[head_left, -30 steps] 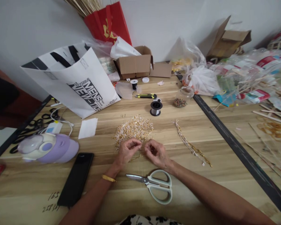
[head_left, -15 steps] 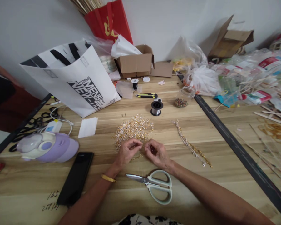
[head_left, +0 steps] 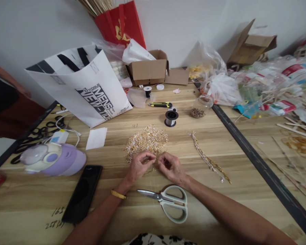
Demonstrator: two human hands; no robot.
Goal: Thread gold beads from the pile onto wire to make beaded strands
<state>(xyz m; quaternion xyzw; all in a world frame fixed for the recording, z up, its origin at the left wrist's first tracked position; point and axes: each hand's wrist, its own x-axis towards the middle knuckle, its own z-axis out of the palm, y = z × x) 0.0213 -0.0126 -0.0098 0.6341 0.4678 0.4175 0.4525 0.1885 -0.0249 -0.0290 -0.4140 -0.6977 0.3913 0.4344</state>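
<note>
At the front edge of a pile of small gold and silver jewellery pieces point(head_left: 145, 139), my left hand point(head_left: 139, 165) has thumb and index finger pinched together. A tiny piece at those fingertips is too small to name. My right hand point(head_left: 171, 167) is beside it, fingers curled and closed, its fingertips almost meeting the left ones. What it grips is hidden. Just below the fingertips a bit of gold chain point(head_left: 153, 169) lies on the table. Scissors point(head_left: 165, 200) with pale handles rest in front of both hands, blades slightly parted and pointing left.
Gold and silver chains point(head_left: 209, 158) lie to the right. Behind the pile are a wire spool point(head_left: 171, 118), a utility knife point(head_left: 160, 104) and a bead jar point(head_left: 201, 107). A phone point(head_left: 83, 194), purple bottle point(head_left: 58, 159) and white paper bag point(head_left: 84, 92) occupy the left. Another person point(head_left: 5, 98) is at far left.
My hands stay almost in place, with the left fingertips shifting slightly toward the right hand. The view has moved a little, and more of the other person's arm shows at far left.
</note>
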